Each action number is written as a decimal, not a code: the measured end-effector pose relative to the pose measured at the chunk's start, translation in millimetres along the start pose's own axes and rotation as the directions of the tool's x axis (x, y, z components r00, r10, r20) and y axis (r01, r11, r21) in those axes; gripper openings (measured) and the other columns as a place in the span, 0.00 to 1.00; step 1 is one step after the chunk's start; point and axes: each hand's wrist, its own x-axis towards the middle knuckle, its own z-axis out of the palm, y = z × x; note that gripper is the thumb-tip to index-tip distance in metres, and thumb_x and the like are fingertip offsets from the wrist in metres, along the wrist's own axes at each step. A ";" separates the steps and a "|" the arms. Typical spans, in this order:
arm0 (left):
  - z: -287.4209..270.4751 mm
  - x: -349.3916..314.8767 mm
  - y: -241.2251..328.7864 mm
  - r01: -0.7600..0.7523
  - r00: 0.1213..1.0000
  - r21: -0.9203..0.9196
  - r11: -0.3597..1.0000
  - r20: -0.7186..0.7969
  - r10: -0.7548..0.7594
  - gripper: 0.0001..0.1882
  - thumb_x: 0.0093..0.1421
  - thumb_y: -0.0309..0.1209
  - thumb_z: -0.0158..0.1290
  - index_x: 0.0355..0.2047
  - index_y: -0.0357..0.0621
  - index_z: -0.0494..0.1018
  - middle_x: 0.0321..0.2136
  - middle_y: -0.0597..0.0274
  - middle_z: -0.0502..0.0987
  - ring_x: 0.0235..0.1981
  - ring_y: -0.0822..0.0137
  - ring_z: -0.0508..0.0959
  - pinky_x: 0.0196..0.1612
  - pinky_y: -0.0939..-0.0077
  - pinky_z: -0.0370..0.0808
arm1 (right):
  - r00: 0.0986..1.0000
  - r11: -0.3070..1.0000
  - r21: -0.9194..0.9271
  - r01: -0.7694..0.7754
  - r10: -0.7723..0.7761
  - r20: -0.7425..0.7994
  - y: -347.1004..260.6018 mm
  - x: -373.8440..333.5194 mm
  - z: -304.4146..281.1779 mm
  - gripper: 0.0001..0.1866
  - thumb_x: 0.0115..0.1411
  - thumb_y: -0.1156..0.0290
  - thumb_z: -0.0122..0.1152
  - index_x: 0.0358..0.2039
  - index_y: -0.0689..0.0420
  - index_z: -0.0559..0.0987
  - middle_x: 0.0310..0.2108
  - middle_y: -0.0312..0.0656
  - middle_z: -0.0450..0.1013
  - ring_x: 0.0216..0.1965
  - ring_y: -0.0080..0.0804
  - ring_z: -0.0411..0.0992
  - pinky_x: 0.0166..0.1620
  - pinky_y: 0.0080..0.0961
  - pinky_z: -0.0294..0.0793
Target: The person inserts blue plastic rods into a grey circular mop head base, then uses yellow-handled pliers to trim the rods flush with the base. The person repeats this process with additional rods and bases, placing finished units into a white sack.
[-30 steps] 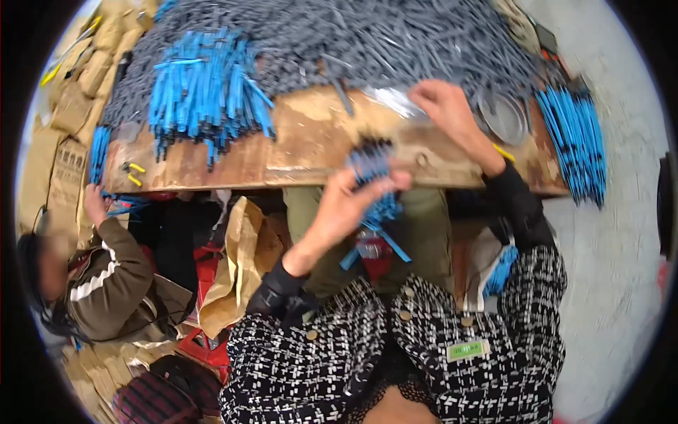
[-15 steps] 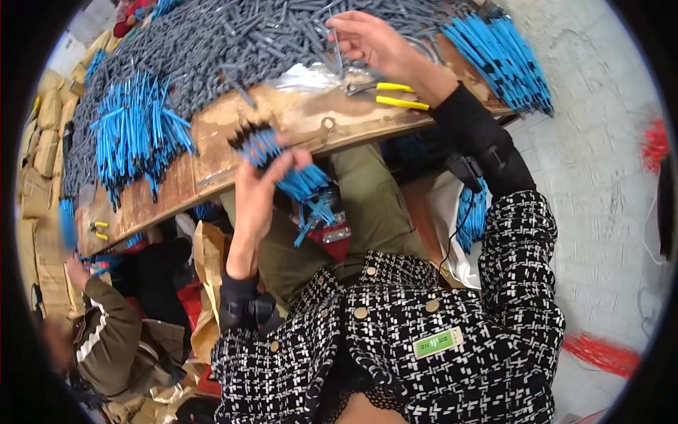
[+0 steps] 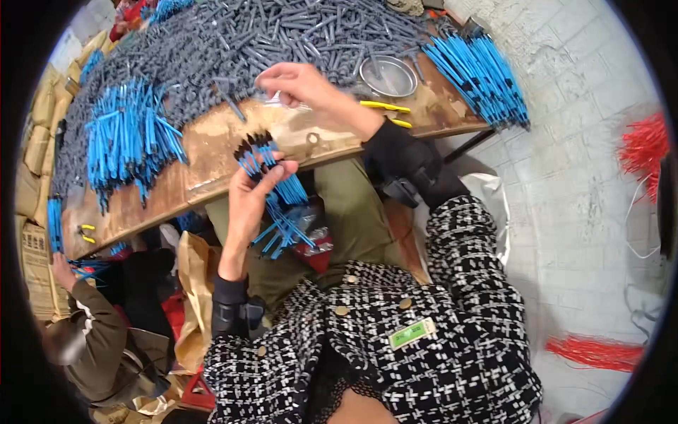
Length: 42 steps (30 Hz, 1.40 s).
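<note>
In my left hand [image 3: 247,205] is a bundle of thin blue sticks with black tips [image 3: 291,189], fingers and thumb wrapped round it just off the table's front edge. The black tips point up toward the table, and several loose ends splay out below. My right hand [image 3: 302,83] hangs over the table, beyond the bundle and close to the heap of grey plastic pieces [image 3: 311,35]. Its fingers are curled together as in a pinch; what they hold, if anything, is too small and blurred to name. Partly behind the right forearm lie pliers with yellow handles [image 3: 385,107].
A round metal dish [image 3: 388,75] stands beside the heap. Stacks of blue sticks lie at the left [image 3: 131,134] and right [image 3: 480,78] of the wooden table [image 3: 212,159]. At the far left sits a co-worker [image 3: 106,339]. Red strands [image 3: 593,352] lie on the floor.
My right hand has moved left and down, away from where it held up a thin rod, uncovering the metal dish. The bundle stays in my left hand, turned slightly.
</note>
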 end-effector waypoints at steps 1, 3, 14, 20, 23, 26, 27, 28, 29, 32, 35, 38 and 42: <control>0.7 -0.5 -1.1 0.030 1.000 -0.013 0.999 -0.010 -0.030 0.11 0.64 0.20 0.55 0.47 0.36 0.75 0.37 0.53 0.83 0.42 0.62 0.83 0.50 0.68 0.78 | 0.998 0.997 0.065 -0.044 0.041 0.049 18.0 -0.9 2.1 0.17 0.62 0.62 0.66 0.49 0.56 0.82 0.29 0.29 0.76 0.25 0.13 0.68 0.28 0.14 0.67; -2.1 -5.4 -2.2 0.067 0.998 -0.038 0.997 0.004 -0.067 0.10 0.65 0.22 0.55 0.47 0.34 0.75 0.38 0.51 0.83 0.41 0.61 0.84 0.52 0.66 0.79 | 0.993 0.994 -0.040 -0.100 0.102 0.055 40.5 -4.6 1.1 0.17 0.62 0.64 0.67 0.49 0.57 0.81 0.29 0.29 0.76 0.26 0.13 0.68 0.28 0.14 0.67; -29.8 -16.0 12.6 0.097 0.980 -0.067 0.993 0.180 -0.084 0.15 0.69 0.26 0.52 0.54 0.36 0.73 0.44 0.54 0.82 0.48 0.67 0.81 0.53 0.71 0.78 | 0.952 0.760 -0.585 0.282 -0.299 0.071 -82.9 -102.9 42.6 0.10 0.61 0.76 0.63 0.43 0.60 0.84 0.26 0.34 0.74 0.26 0.19 0.67 0.27 0.18 0.64; -35.1 -17.0 3.1 0.104 0.972 -0.120 0.987 0.223 -0.076 0.16 0.71 0.29 0.50 0.56 0.38 0.71 0.45 0.55 0.82 0.48 0.67 0.82 0.52 0.72 0.78 | 0.876 0.558 -0.694 0.455 -0.423 0.233 -77.3 -114.5 64.3 0.15 0.59 0.81 0.61 0.48 0.59 0.81 0.34 0.44 0.74 0.29 0.39 0.73 0.33 0.30 0.73; -32.2 -20.6 3.8 0.149 0.965 -0.096 0.984 0.233 -0.123 0.16 0.71 0.29 0.50 0.56 0.38 0.72 0.45 0.56 0.82 0.47 0.68 0.81 0.53 0.73 0.77 | 0.916 0.634 -0.674 0.380 -0.360 0.178 -71.9 -114.1 68.1 0.15 0.59 0.81 0.62 0.47 0.60 0.81 0.34 0.45 0.73 0.30 0.39 0.74 0.33 0.30 0.73; -31.1 -20.1 -2.1 0.106 0.974 -0.091 0.990 0.210 -0.085 0.15 0.70 0.28 0.51 0.56 0.38 0.72 0.44 0.58 0.82 0.47 0.71 0.81 0.51 0.76 0.77 | 0.895 0.637 -0.640 0.429 -0.394 0.207 -66.9 -104.0 71.8 0.15 0.58 0.80 0.62 0.47 0.60 0.80 0.35 0.44 0.73 0.32 0.39 0.75 0.34 0.31 0.74; -30.7 -19.6 -1.5 0.113 0.971 -0.089 0.990 0.222 -0.091 0.15 0.70 0.27 0.51 0.55 0.38 0.73 0.43 0.59 0.82 0.47 0.72 0.80 0.52 0.76 0.76 | 0.866 0.580 -0.658 0.481 -0.432 0.252 -66.8 -99.5 73.1 0.16 0.57 0.79 0.63 0.47 0.60 0.80 0.35 0.44 0.73 0.32 0.39 0.75 0.35 0.31 0.75; -29.9 -19.5 -0.1 0.121 0.967 -0.087 0.989 0.234 -0.098 0.15 0.69 0.27 0.52 0.55 0.38 0.74 0.43 0.60 0.82 0.47 0.73 0.80 0.53 0.76 0.75 | 0.833 0.519 -0.671 0.530 -0.466 0.299 -66.8 -95.1 74.4 0.18 0.55 0.78 0.64 0.47 0.59 0.80 0.35 0.43 0.73 0.33 0.39 0.75 0.35 0.32 0.75; -28.9 -19.6 1.4 0.128 0.964 -0.085 0.988 0.245 -0.104 0.15 0.69 0.26 0.53 0.54 0.37 0.75 0.43 0.61 0.82 0.47 0.75 0.79 0.54 0.77 0.74 | 0.797 0.454 -0.679 0.576 -0.495 0.345 -66.8 -91.7 74.5 0.19 0.53 0.78 0.65 0.48 0.59 0.80 0.36 0.43 0.73 0.34 0.39 0.75 0.35 0.32 0.76; -26.1 -19.9 8.4 0.119 0.960 -0.035 0.992 0.260 -0.105 0.14 0.68 0.26 0.54 0.53 0.38 0.76 0.42 0.63 0.83 0.46 0.76 0.79 0.53 0.78 0.74 | 0.758 0.322 -0.700 0.637 -0.427 0.493 -74.2 -86.5 69.9 0.24 0.46 0.76 0.67 0.47 0.58 0.79 0.36 0.41 0.72 0.37 0.40 0.74 0.37 0.33 0.77; -30.2 -19.7 5.8 0.083 0.952 0.071 0.994 0.289 -0.100 0.14 0.68 0.26 0.54 0.53 0.39 0.77 0.41 0.64 0.83 0.45 0.77 0.79 0.52 0.77 0.74 | 0.700 0.246 -0.661 0.709 -0.360 0.617 -84.9 -85.8 68.9 0.27 0.41 0.73 0.68 0.46 0.58 0.78 0.36 0.40 0.71 0.39 0.39 0.74 0.38 0.33 0.78; -27.8 -21.4 4.6 0.056 0.952 0.109 0.992 0.294 -0.086 0.14 0.68 0.26 0.54 0.53 0.39 0.77 0.41 0.65 0.83 0.45 0.77 0.78 0.52 0.77 0.75 | 0.672 0.231 -0.636 0.737 -0.353 0.651 -86.4 -87.5 69.0 0.26 0.41 0.72 0.68 0.46 0.59 0.76 0.37 0.40 0.70 0.40 0.39 0.73 0.39 0.32 0.78; -27.2 -24.0 1.8 0.006 0.945 0.078 0.997 0.326 -0.031 0.14 0.68 0.26 0.53 0.53 0.39 0.77 0.42 0.64 0.83 0.44 0.77 0.78 0.51 0.77 0.74 | 0.646 0.191 -0.622 0.759 -0.336 0.686 -92.6 -92.3 68.4 0.28 0.41 0.71 0.68 0.46 0.61 0.75 0.38 0.40 0.69 0.42 0.37 0.73 0.41 0.31 0.78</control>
